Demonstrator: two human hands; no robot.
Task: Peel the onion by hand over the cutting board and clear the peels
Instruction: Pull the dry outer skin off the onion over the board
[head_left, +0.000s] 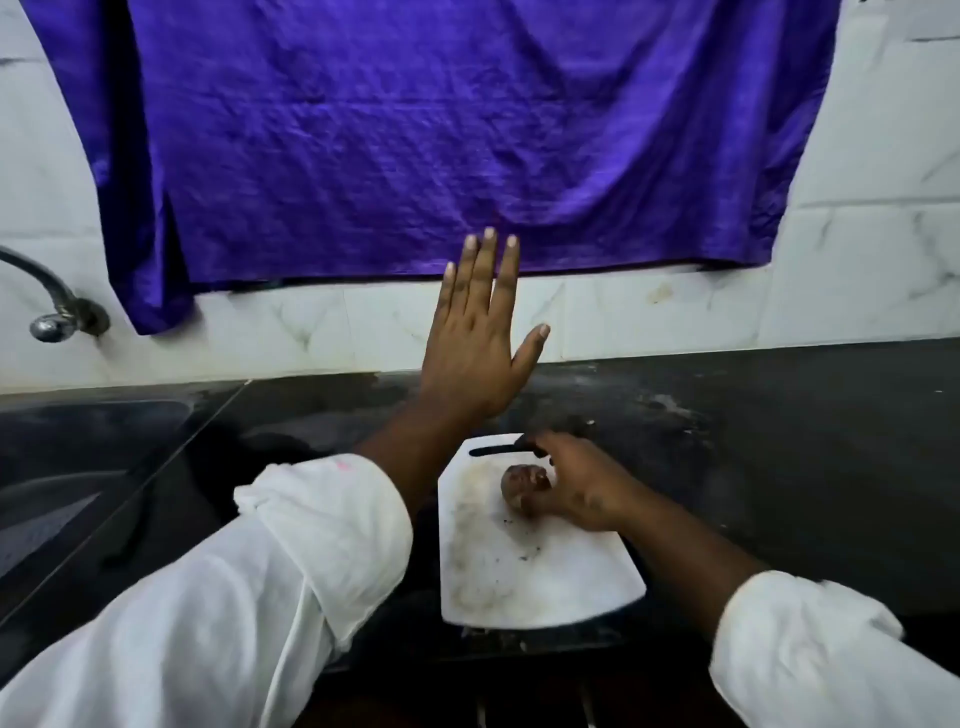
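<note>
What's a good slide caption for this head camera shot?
Right hand holds a red onion on the white cutting board; left hand raised open before a purple cloth.

One cutting board sits at six o'clock with one onion on it. Two hands: left hand at twelve, right hand at four. One tap at nine. One purple cloth at twelve.
</note>
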